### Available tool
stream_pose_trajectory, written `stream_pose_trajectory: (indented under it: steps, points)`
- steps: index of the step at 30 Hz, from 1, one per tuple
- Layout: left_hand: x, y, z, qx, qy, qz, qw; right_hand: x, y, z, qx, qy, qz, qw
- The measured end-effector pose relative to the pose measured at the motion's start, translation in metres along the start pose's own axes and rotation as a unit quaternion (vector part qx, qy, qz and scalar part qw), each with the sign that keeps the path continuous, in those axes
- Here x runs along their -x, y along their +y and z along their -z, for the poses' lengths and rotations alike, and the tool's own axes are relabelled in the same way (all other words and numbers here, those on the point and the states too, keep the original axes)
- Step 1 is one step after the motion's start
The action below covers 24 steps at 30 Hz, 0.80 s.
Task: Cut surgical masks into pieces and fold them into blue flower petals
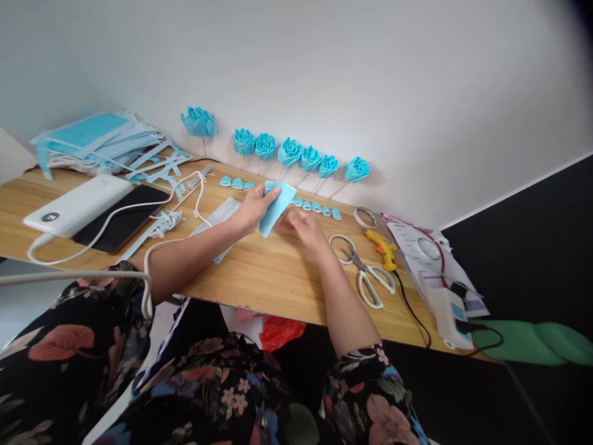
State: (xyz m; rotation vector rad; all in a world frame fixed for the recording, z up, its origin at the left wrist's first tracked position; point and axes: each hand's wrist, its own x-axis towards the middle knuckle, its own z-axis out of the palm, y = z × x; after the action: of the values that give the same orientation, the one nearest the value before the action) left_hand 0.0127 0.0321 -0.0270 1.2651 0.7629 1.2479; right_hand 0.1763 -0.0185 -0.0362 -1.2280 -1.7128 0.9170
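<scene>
Between thumb and fingers, my left hand (252,209) grips a light blue piece of mask fabric (278,207), tilted above the wooden table (273,272). My right hand (306,230) is just beside the fabric's lower right edge; motion blur smears its fingers, so whether it touches or holds anything is unclear. Behind both hands runs a row of small folded blue petals (316,207), partly covered by the left hand and the fabric. Under my left wrist lies a pale face mask sheet (223,213), partly hidden by the forearm.
Several blue fabric roses (290,152) on sticks lean against the wall. Scissors (360,262), a tape roll (365,217) and a yellow glue gun (383,249) lie right. Left are stacked masks (92,139), cut strips (162,224), a white power bank (78,204), a dark phone (123,216) and a cable.
</scene>
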Motion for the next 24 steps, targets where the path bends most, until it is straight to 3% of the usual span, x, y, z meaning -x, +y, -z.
stream_pose_trajectory:
  steps: [3, 9, 15, 19, 24]
  points:
    - [0.003, -0.002, -0.002, -0.069, -0.019, -0.018, 0.997, -0.001, -0.002, 0.009, -0.068, 0.09, 0.007, 0.994]
    - [0.008, -0.007, -0.005, -0.156, -0.076, -0.058, 0.983, 0.0, -0.006, 0.007, -0.002, 0.162, 0.023, 0.987]
    - [0.008, -0.009, -0.002, -0.116, -0.12, 0.032, 0.985, -0.003, 0.002, 0.015, 0.03, 0.242, 0.028, 0.969]
    - [0.008, -0.011, -0.001, -0.1, -0.13, 0.09, 0.982, -0.003, 0.001, 0.025, 0.009, 0.243, 0.015, 0.97]
    - [0.011, -0.008, -0.003, -0.125, -0.15, 0.081, 0.977, -0.001, -0.002, 0.028, 0.013, 0.192, 0.011, 0.981]
